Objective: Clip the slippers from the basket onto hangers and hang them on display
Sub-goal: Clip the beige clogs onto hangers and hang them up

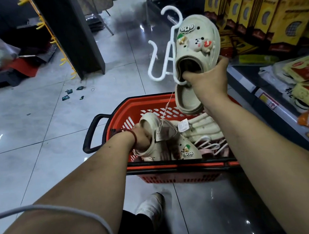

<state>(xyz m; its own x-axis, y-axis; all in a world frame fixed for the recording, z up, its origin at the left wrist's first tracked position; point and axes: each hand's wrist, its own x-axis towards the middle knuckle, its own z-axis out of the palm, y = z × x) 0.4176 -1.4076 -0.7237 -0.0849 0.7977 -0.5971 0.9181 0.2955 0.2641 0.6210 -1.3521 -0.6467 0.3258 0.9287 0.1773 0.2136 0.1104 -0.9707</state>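
My right hand (206,79) grips a cream clog slipper (197,40) with cartoon charms, raised above the red basket (129,110). A white plastic hanger (164,58) sits against that slipper, its hooks pointing up and left. A thin string runs from it down to a second cream slipper (150,121) in the basket, which my left hand (139,137) holds by its opening. A paper price tag (183,125) hangs there. More cream slippers (203,126) and white hangers (206,143) lie in the basket.
Shelves of yellow boxed goods (264,8) and packets (306,72) stand close on the right. A dark pillar with yellow pegs (67,34) rises ahead left. Small dark tags (70,93) litter the tiled floor. My white shoe (152,207) is beneath the basket's black handle (92,135).
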